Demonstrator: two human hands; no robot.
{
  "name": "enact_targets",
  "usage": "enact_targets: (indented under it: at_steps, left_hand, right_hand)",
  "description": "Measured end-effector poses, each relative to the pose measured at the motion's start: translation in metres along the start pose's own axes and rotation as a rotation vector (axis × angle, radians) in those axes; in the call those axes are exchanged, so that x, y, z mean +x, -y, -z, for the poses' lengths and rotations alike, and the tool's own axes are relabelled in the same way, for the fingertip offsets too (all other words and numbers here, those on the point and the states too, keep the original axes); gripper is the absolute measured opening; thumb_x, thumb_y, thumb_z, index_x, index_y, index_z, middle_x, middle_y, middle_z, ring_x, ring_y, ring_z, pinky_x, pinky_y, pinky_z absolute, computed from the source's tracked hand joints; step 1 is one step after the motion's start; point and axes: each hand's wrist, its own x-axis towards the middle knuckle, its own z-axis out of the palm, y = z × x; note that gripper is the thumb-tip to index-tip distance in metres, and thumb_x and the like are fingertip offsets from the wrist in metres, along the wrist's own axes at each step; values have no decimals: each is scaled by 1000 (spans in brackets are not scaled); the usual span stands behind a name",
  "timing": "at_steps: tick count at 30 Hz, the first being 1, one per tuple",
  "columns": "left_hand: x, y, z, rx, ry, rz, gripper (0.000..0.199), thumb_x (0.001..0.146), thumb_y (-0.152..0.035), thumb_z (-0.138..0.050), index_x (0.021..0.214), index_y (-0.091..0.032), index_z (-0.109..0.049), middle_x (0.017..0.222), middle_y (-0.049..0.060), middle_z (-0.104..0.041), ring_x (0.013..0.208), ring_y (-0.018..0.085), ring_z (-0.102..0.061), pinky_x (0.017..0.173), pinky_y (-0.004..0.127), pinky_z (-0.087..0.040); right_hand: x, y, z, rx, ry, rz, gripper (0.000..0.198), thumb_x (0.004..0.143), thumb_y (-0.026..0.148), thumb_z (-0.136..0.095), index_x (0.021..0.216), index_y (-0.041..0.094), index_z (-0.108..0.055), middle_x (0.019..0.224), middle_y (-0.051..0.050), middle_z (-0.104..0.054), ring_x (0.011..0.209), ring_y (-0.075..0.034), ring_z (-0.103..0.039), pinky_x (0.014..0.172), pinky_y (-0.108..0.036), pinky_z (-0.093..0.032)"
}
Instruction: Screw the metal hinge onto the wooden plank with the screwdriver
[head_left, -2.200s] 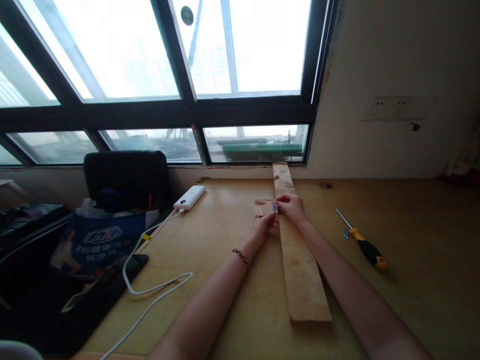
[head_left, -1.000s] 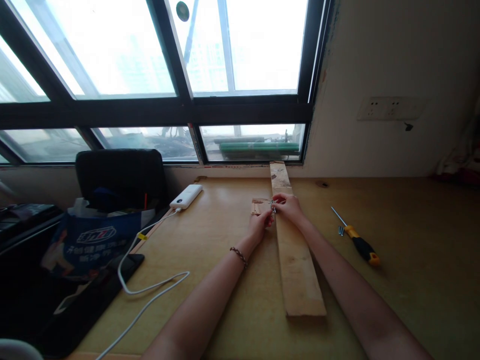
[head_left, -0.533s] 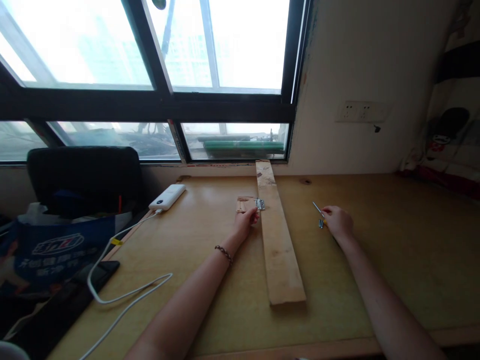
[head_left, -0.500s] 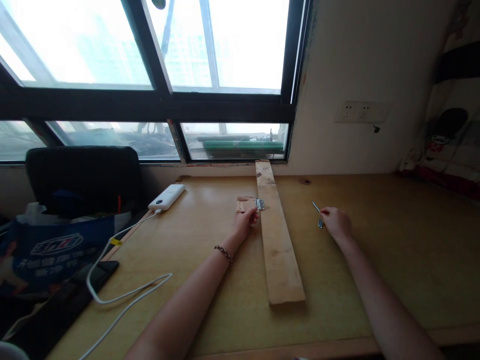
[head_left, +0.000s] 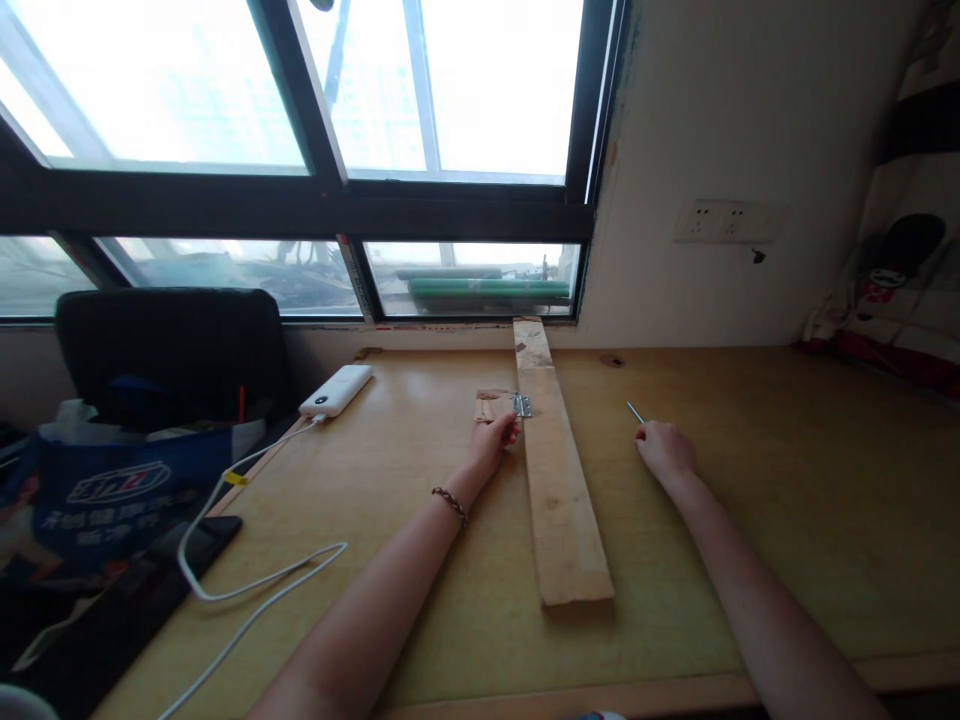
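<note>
My left hand [head_left: 493,440] is closed at the near edge of a small wooden block [head_left: 491,402]. Its fingertips are also close to a silver metal hinge [head_left: 523,405], which spans the block and the left edge of a long wooden board [head_left: 562,480]. The board lies flat, its far end toward the window. Right of the board, my right hand [head_left: 666,452] rests low over the table with its fingers curled together. A thin metal rod [head_left: 635,412] sticks out just beyond those fingers. Whether they grip it cannot be told, and whatever is under the fingers is hidden.
A white power bank [head_left: 336,391] with a white cable [head_left: 262,590] sits on the left of the wooden table [head_left: 810,520]. Beyond the left edge are a black chair [head_left: 169,345] and a blue bag [head_left: 112,490]. The window and wall bound the back.
My right hand has shifted slightly left and its fingers have curled in, covering the small metal pieces that showed beside it. My left hand, block, hinge and board stay put.
</note>
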Motion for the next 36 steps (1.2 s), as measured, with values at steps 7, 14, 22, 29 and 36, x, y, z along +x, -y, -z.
enact_targets:
  at_steps: [7,14,22,29,36]
  left_hand:
    - [1,1,1,-7,13,-10,22,61,-31,-66,60,-12,-55,50,0,-55,40,5,-45,40,17,-32]
    - [0,1,0,-9,-3,-4,21,60,-30,-66,63,-12,-57,50,0,-55,40,5,-45,40,17,-32]
    - [0,0,0,-3,-4,18,21,61,-31,-65,60,-12,-55,50,-1,-55,38,5,-44,40,18,-32]
    - [-1,-3,-1,-6,0,20,21,60,-31,-65,65,-12,-55,49,-1,-55,37,5,-44,39,18,-30]
    - [0,-2,-1,-12,-15,44,21,60,-29,-64,68,-12,-56,48,-1,-55,37,5,-44,39,18,-31]
  right_hand:
    - [-2,4,-3,59,15,39,16,68,24,-55,76,23,-69,74,-9,-68,72,-23,-64,55,-27,-41]
    - [4,11,-11,457,-18,71,22,67,23,-54,83,18,-68,79,-7,-69,74,-19,-63,65,-27,-45]
    - [-10,49,8,1098,248,159,31,62,38,-61,81,13,-66,76,-8,-69,62,-15,-59,50,-23,-42]
    - [21,136,10,1259,94,252,28,57,36,-67,73,14,-66,74,-7,-69,69,-17,-62,61,-26,-46]
    - [39,166,-28,931,-49,254,19,61,32,-65,74,19,-70,70,-3,-70,64,-16,-62,59,-25,-44]
